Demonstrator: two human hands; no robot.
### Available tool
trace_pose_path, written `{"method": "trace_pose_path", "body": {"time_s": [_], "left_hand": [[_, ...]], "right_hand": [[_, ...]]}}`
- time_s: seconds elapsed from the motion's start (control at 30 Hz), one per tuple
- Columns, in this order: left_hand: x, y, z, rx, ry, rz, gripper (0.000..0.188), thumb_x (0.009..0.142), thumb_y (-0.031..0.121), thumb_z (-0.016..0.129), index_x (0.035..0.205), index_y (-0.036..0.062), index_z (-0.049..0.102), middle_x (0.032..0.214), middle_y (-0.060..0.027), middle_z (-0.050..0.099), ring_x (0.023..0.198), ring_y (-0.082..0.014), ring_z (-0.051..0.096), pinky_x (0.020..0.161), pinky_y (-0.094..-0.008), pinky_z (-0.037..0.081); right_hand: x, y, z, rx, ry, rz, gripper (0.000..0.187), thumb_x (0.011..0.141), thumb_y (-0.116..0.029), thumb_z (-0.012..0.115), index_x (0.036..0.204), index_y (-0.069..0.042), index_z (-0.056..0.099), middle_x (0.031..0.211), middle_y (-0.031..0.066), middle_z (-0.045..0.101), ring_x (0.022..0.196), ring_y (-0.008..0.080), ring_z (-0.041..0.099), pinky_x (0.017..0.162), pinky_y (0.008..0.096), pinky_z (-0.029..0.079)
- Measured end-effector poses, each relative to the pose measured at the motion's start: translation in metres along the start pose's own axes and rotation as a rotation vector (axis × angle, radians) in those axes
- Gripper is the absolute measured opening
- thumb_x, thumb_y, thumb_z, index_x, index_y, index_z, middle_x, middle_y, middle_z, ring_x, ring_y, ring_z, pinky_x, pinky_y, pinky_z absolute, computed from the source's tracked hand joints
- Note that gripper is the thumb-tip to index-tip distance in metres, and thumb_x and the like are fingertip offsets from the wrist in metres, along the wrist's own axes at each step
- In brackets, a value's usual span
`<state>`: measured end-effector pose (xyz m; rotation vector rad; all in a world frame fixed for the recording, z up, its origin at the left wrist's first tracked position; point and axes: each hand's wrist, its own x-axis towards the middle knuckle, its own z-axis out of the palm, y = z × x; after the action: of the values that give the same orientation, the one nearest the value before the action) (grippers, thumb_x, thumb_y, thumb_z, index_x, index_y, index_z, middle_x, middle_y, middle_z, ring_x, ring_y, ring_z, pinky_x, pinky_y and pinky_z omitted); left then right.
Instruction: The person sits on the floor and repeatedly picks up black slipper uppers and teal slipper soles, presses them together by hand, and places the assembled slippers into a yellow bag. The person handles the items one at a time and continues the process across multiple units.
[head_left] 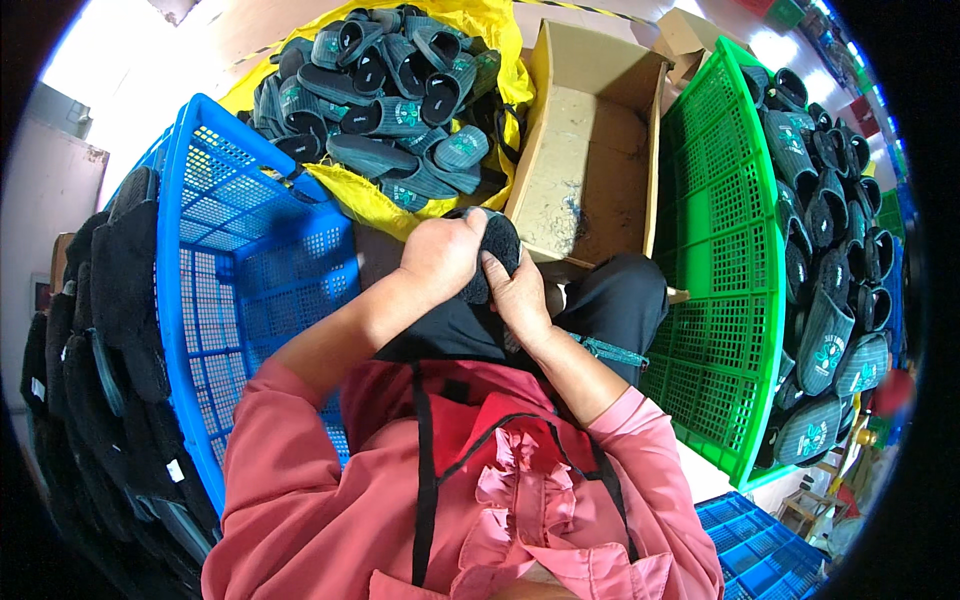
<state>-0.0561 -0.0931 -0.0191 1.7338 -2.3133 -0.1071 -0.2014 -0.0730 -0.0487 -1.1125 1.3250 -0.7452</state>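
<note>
Above my lap I hold a slipper (pixel 500 240) with a black fuzzy lining between both hands. My left hand (pixel 442 252) is closed round its left side, knuckles up. On the near right side, my right hand (pixel 517 294) grips it with the thumb pressed on the dark lining. My hands hide part of the slipper. Just beyond them, a yellow sack (pixel 350 192) bulges with a heap of grey-green striped slippers (pixel 375 115). To the right of the sack stands an open cardboard box (pixel 588 160) with dark lint and scraps on its bottom.
A blue plastic crate (pixel 190 290) stands open at my left, with stacked black fuzzy slippers (pixel 125 290) beyond it. At my right, a green crate (pixel 715 270) stands before many more striped slippers (pixel 825 250). Another blue crate (pixel 760 545) lies at the lower right.
</note>
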Motion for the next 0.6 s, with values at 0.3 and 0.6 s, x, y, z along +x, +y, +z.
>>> {"method": "trace_pose_path", "body": {"time_s": [0.3, 0.6], "left_hand": [[-0.002, 0.001, -0.007, -0.006, 0.003, 0.166, 0.012, 0.085, 0.014, 0.056, 0.087, 0.0031, 0.054, 0.064, -0.0165, 0.062, 0.062, -0.0357, 0.065, 0.055, -0.0464, 0.051], [0.01, -0.043, -0.058, -0.028, -0.01, 0.463, 0.01, 0.083, 0.016, 0.063, 0.092, 0.0109, 0.064, 0.077, -0.0087, 0.063, 0.077, -0.0319, 0.065, 0.065, -0.0426, 0.052]], "right_hand": [[0.02, 0.027, 0.007, -0.1, 0.035, -0.174, 0.049, 0.09, -0.026, 0.066, 0.122, 0.008, 0.052, 0.104, 0.0275, 0.066, 0.099, 0.0369, 0.065, 0.087, 0.0399, 0.051], [-0.013, 0.02, -0.024, 0.519, -0.019, -0.211, 0.024, 0.089, -0.006, 0.071, 0.11, 0.0, 0.061, 0.095, 0.0022, 0.063, 0.087, 0.0079, 0.059, 0.083, 0.0234, 0.049]]}}
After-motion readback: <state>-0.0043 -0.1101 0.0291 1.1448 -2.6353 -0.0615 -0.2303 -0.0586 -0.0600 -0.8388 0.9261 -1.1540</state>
